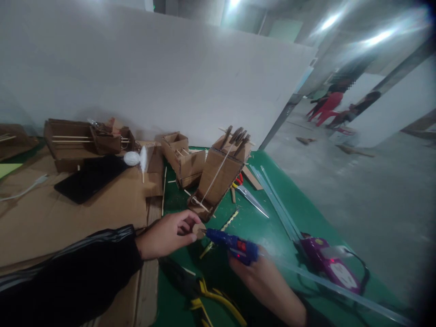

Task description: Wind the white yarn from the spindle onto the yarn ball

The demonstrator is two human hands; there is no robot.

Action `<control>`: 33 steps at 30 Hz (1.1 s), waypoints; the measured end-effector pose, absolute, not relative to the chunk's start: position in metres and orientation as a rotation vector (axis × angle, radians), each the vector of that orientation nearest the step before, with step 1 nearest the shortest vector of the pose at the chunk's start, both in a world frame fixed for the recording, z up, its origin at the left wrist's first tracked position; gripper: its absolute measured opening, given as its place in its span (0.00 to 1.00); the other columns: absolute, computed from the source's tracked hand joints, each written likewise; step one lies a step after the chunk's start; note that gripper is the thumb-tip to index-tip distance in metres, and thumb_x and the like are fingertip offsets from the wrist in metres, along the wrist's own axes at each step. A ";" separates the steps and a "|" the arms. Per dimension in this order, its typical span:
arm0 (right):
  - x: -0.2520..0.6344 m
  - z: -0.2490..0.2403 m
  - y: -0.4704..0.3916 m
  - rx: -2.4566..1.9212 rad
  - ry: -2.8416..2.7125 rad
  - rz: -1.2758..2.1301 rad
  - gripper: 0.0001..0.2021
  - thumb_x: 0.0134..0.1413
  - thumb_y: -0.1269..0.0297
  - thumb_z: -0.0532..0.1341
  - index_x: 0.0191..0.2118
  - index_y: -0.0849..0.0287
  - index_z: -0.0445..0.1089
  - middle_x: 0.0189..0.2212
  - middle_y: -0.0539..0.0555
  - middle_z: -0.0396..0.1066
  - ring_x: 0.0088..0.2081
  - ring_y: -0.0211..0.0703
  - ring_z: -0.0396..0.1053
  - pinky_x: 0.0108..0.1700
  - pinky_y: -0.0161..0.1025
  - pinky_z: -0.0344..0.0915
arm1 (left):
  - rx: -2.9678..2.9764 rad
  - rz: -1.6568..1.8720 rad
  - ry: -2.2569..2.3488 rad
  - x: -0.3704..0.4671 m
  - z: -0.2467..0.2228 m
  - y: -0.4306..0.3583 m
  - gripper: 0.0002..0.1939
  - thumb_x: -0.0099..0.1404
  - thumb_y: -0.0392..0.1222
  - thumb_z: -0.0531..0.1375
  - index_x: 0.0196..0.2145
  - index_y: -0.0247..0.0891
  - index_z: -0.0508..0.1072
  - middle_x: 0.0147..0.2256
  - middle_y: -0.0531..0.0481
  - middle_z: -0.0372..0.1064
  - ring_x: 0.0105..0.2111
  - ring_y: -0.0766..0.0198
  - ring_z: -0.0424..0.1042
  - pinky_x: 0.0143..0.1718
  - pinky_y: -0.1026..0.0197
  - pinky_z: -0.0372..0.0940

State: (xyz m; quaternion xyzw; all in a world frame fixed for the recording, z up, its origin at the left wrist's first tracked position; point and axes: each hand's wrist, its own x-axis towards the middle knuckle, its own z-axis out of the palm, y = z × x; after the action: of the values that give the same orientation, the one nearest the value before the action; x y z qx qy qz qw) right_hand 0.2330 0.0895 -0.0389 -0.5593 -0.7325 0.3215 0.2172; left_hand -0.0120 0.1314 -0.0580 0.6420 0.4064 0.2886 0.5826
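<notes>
Between the thumb and fingers of my left hand is a small round cardboard disc. My right hand grips a blue hot glue gun, its nozzle pointing left and meeting the disc's edge. A long clear glue stick runs out of the gun's back toward the lower right. Just beyond my left hand stands a tilted cardboard box model with a string down its front and brown strips at its top. Pliers with yellow-and-black handles lie below, between my hands.
Scissors, spare glue sticks and a purple power strip lie on the green table. At left, cardboard sheets bear a black phone-like slab. More cardboard models line the white wall. People sit far off.
</notes>
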 end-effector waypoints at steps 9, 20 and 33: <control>0.233 -0.045 0.088 -1.605 -1.957 0.915 0.07 0.47 0.71 0.54 0.24 0.58 0.67 0.20 0.51 0.70 0.23 0.41 0.65 0.25 0.34 0.62 | 1.497 0.680 0.946 -0.012 -0.056 0.132 0.11 0.63 0.41 0.62 0.43 0.38 0.70 0.36 0.51 0.72 0.36 0.63 0.72 0.40 0.61 0.66; 0.229 -0.034 0.087 -1.582 -1.961 0.917 0.06 0.47 0.69 0.55 0.23 0.57 0.66 0.19 0.51 0.69 0.21 0.41 0.64 0.24 0.34 0.63 | 1.504 0.673 0.946 -0.012 -0.057 0.132 0.12 0.63 0.43 0.63 0.43 0.39 0.70 0.36 0.50 0.73 0.36 0.62 0.73 0.40 0.61 0.66; 0.235 -0.047 0.079 -1.676 -1.995 0.714 0.06 0.49 0.64 0.57 0.27 0.57 0.69 0.24 0.53 0.73 0.26 0.46 0.70 0.30 0.37 0.66 | 1.484 0.685 0.940 -0.012 -0.055 0.132 0.11 0.63 0.42 0.62 0.42 0.39 0.69 0.37 0.50 0.72 0.36 0.63 0.72 0.40 0.60 0.65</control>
State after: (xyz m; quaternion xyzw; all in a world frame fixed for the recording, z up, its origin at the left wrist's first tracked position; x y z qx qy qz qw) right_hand 0.2351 0.0785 -0.0474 -0.6055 -0.7206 0.2578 0.2183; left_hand -0.0124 0.1318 -0.0551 0.6370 0.4035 0.2941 0.5873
